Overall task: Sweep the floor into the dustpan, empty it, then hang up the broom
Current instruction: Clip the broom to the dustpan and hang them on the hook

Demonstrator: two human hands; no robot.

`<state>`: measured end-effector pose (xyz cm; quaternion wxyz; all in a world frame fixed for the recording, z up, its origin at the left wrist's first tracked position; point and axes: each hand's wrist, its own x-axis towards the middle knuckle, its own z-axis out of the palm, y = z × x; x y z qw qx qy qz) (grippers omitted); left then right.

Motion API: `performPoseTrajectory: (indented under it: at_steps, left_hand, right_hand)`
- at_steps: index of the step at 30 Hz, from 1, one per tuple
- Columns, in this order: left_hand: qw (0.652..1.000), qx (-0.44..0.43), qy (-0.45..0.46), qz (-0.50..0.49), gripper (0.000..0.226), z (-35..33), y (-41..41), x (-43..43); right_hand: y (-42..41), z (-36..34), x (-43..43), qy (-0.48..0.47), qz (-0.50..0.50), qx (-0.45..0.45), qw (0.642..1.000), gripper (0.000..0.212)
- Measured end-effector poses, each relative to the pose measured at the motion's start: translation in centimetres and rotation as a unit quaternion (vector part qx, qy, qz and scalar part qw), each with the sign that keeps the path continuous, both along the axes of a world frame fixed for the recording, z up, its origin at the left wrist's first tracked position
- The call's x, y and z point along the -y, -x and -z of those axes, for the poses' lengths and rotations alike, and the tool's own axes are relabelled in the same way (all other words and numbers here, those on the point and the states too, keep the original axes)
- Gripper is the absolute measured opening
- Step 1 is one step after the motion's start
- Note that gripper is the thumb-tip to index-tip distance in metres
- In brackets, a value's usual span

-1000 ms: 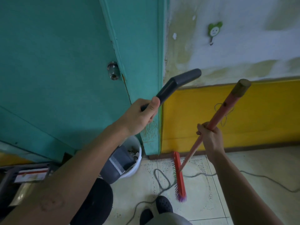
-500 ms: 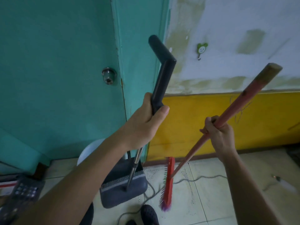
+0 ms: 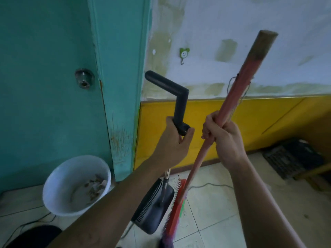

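Observation:
My left hand [image 3: 174, 142] grips the dark bent handle [image 3: 180, 104] of the long-handled dustpan. Its grey pan [image 3: 152, 210] hangs just above the tiled floor, right of the bin. My right hand [image 3: 223, 138] grips the red wooden broomstick [image 3: 249, 68], which slants up to the right. A loop of string [image 3: 231, 83] hangs near the stick's top. The red broom head [image 3: 176, 213] with purple bristles sits low beside the pan. A white bin [image 3: 59, 183] holding swept debris stands on the floor at the lower left.
A small green hook [image 3: 184, 54] is stuck on the white wall above the yellow panel. The teal door [image 3: 44, 86] with a metal knob [image 3: 84, 78] fills the left. A grey cable [image 3: 211, 185] lies on the tiles. A dark crate [image 3: 290, 158] stands at the right.
The dustpan has come out of the white bin and swung upright to the right of it. Both hands have drawn closer together, and the broom has moved nearer the pan.

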<state>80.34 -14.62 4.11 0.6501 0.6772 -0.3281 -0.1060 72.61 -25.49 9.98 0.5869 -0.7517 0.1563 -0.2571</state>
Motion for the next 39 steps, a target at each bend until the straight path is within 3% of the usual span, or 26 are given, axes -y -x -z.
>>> performPoseTrajectory:
  at_steps: [5,11,16,22,26,28,30,31,34,37,39]
  left_hand:
    - [0.994,-0.017,-0.032,0.104,0.052,0.6,2.6,4.7]
    - [0.995,0.001,-0.050,0.090,0.060,0.6,6.7,9.8]
    - [0.995,-0.008,-0.088,0.041,0.049,1.2,8.8,12.0]
    - [0.994,0.011,-0.109,-0.009,0.043,-0.1,10.7,13.3]
    - [0.995,-0.057,-0.079,-0.016,0.043,-0.6,11.2,14.3]
    - [0.995,-0.022,-0.093,-0.022,0.044,-0.6,11.3,14.6]
    - [0.994,0.022,-0.106,-0.024,0.042,-0.6,11.4,14.6]
    - [0.993,0.033,-0.109,-0.028,0.040,-0.6,11.4,14.5]
    - [0.993,0.031,-0.116,-0.013,0.042,-0.8,10.8,14.3]
    - [0.990,0.005,-0.140,0.015,0.051,-1.3,10.4,14.5]
    - [0.986,0.023,-0.160,0.033,0.054,-1.4,10.5,14.6]
  right_hand:
    - [2.0,-1.2,1.7,-0.084,0.010,0.032,0.996,0.017]
    - [5.5,-1.6,5.2,-0.181,0.042,0.082,0.979,0.016]
    - [6.7,-1.9,7.8,-0.147,0.068,0.099,0.982,0.012]
    - [7.6,-2.6,8.7,-0.208,0.044,0.123,0.969,0.019]
    - [8.7,-3.4,9.4,-0.204,0.007,0.122,0.971,0.023]
    - [9.3,-3.5,10.1,-0.171,-0.031,0.132,0.976,0.024]
    - [9.6,-2.9,11.5,-0.118,-0.089,0.145,0.978,0.010]
    - [9.8,-2.1,12.4,-0.096,-0.107,0.136,0.980,0.019]
    - [10.6,1.6,15.5,-0.038,-0.109,0.035,0.993,0.072]
    - [11.0,5.9,16.9,-0.067,-0.161,-0.087,0.981,0.101]
    - [10.7,7.9,17.3,-0.101,-0.231,-0.117,0.960,0.113]
